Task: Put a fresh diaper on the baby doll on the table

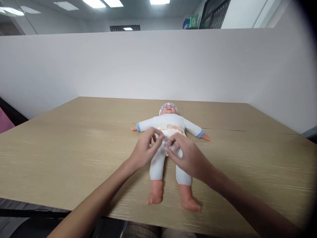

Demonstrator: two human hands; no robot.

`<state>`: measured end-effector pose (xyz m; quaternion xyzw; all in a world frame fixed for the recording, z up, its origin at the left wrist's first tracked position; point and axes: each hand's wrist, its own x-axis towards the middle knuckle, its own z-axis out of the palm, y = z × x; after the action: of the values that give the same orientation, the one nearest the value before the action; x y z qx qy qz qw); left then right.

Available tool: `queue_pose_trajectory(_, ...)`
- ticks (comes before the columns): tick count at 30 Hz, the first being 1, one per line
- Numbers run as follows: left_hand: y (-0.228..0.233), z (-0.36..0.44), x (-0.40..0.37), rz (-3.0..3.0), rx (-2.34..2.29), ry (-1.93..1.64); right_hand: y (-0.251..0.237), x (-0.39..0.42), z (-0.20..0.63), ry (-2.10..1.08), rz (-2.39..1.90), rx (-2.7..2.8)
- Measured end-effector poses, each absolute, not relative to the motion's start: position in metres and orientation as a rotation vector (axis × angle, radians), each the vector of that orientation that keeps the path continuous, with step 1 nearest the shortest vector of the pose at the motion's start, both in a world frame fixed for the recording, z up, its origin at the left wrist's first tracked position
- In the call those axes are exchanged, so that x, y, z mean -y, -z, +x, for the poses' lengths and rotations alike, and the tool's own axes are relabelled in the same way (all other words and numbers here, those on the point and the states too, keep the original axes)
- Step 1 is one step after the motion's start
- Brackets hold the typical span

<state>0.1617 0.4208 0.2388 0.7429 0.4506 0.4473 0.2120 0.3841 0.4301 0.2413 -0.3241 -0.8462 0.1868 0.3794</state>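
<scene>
On the wooden table (74, 148), a baby doll (170, 127) lies face-up; left hand (145, 148) and right hand (189, 155) pinch its white onesie (158, 165) at the waist.

I am making out only one piece of writing: small dark blue lettering running across the white headband (168, 106) on the pale plastic baby doll (169, 132), and it is showing too small and blurred for me to read.
</scene>
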Motion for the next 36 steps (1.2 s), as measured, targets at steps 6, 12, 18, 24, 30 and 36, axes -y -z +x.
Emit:
queue_pose_trajectory(6, -0.228, 0.152, -0.386, 2.383, -1.184, -0.646, -0.2, -0.407, 0.426, -0.564, -1.024, 2.235)
queue_pose_trajectory(12, -0.215, 0.158, -0.418, 2.192, -1.465, -0.71, -0.193, -0.428, 0.418, -0.391, -1.175, 2.2)
queue_pose_trajectory(18, -0.205, 0.168, -0.421, 2.284, -1.455, -0.778, -0.186, -0.414, 0.413, -0.281, -1.156, 2.212)
queue_pose_trajectory(24, -0.202, 0.166, -0.418, 2.262, -1.319, -1.025, -0.185, -0.407, 0.414, -0.395, -1.123, 2.192)
queue_pose_trajectory(30, -0.205, 0.17, -0.418, 2.257, -1.276, -1.008, -0.18, -0.405, 0.408, -0.431, -1.137, 2.119)
queue_pose_trajectory(36, -0.2, 0.168, -0.422, 2.099, -1.392, -0.977, -0.182, -0.413, 0.407, -0.469, -1.181, 2.101)
